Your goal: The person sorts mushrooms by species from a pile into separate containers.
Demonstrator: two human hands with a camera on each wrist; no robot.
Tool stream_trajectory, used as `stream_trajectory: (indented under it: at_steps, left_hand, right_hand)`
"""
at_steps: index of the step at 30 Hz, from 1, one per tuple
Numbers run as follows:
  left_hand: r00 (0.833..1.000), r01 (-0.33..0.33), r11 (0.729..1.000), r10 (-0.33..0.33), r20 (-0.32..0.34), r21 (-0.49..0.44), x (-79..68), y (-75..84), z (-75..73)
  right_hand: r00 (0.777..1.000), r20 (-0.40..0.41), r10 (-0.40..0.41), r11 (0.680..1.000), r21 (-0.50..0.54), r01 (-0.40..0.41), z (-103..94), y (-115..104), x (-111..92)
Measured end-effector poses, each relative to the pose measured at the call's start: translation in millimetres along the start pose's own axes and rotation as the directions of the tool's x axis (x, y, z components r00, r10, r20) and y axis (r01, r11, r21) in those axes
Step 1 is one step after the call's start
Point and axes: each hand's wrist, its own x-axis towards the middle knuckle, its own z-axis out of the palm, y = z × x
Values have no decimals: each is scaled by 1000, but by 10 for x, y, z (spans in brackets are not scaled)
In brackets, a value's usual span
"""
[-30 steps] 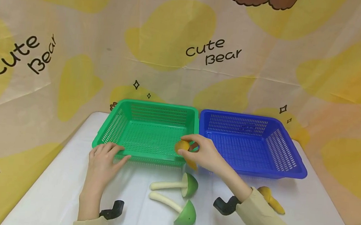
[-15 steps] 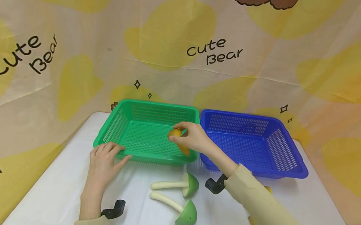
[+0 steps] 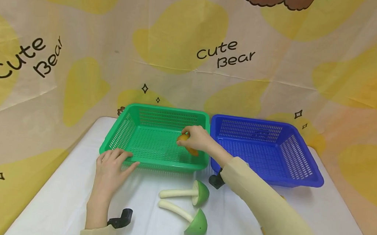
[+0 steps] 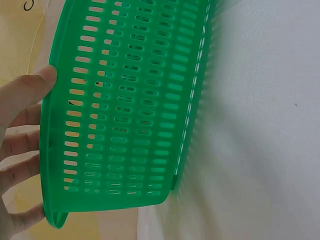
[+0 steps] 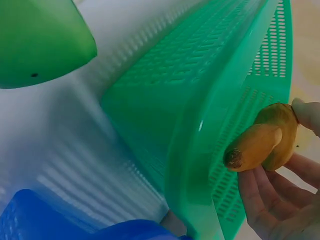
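In the head view my right hand pinches a yellow-brown toy mushroom over the right part of the green basket. The right wrist view shows thumb and fingers around the cap, with the stubby stem of the mushroom pointing away from the palm, inside the basket's rim. My left hand holds the front left rim of that basket. Up close, the left thumb lies on the outer side of the rim and the fingers pass behind it.
A blue basket stands right of the green one. Two green-capped toy mushrooms with pale stems, an upper one and a lower one, lie on the white table in front. My right sleeve mostly covers another yellow-brown thing.
My right hand has moved left and farther back, carrying the yellow-brown toy mushroom from the front rim to inside the green basket's outline. The left hand has kept its place on the rim.
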Motion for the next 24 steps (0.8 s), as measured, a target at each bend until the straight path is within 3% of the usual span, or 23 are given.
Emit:
stream_trajectory:
  at_steps: [7, 16, 24]
  left_hand:
    - [1000, 2, 1000, -2, 3, -3, -8, 11, -12]
    - [1000, -6, 1000, 6, -2, -6, -2, 6, -9]
    - [1000, -4, 1000, 4, -8, -3, 1, 5, -7]
  right_hand:
    - [998, 60, 13, 997, -78, -8, 104, 5, 146]
    - [989, 146, 9, 983, -183, 18, 294, 29, 167]
    - [991, 134, 5, 975, -222, 25, 379, 41, 171]
